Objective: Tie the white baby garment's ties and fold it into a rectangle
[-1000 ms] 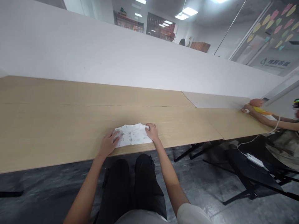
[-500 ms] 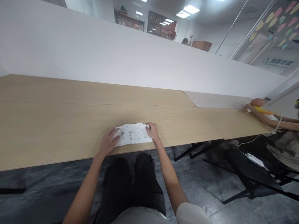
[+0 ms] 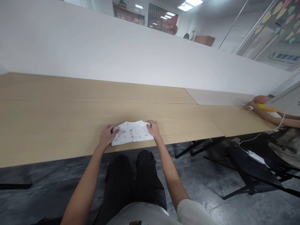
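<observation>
A white baby top (image 3: 132, 133) with small printed figures lies folded into a wide, low shape near the table's front edge. Its round neckline faces away from me, and a front placket runs down the middle. My left hand (image 3: 107, 135) grips the left end, thumb on top of the cloth and fingers curled at the far corner. At the opposite end, my right hand (image 3: 153, 128) pinches the upper right corner, its thumb pressed on the fabric. The undersides of the cloth and some fingertips are hidden.
The long wooden table (image 3: 58, 125) meets a white wall (image 3: 93, 56) with glass above. At the far right, another person's arm (image 3: 264, 114) rests on the table beside a doll-like figure (image 3: 260, 99). A black folding chair (image 3: 248, 170) holds a white power strip (image 3: 256, 157) with a cable.
My left hand has drawn slightly left and closed more around its end of the top. The lower left corner of the cloth now reaches further left. My right hand stays nearly in place.
</observation>
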Motion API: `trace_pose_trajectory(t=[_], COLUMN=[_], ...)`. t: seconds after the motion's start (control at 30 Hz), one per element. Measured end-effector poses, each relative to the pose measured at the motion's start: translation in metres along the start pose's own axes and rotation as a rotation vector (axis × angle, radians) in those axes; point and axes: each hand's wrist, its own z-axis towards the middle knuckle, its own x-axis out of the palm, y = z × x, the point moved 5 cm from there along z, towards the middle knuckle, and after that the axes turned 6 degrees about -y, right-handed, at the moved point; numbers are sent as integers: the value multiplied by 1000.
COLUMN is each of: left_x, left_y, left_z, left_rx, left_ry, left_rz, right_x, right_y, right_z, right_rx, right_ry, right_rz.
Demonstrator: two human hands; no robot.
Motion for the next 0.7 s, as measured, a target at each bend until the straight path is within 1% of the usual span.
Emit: trace_pose_trajectory(t=[0.2,0.4,0.7], left_x=[-1,-3,-5], left_y=[0,-3,-4], left_z=[-1,-4,-6], left_rx=[-8,0,-11], left_ry=[3,-11,1], left_rz=[-19,-12,-18], right_x=[0,-1,0], right_y=[0,2,1], right_z=[-1,-2,-3], right_rx=[-7,-18,-32], right_ry=[-28,-27,-35], right_rz=[2,-5,3])
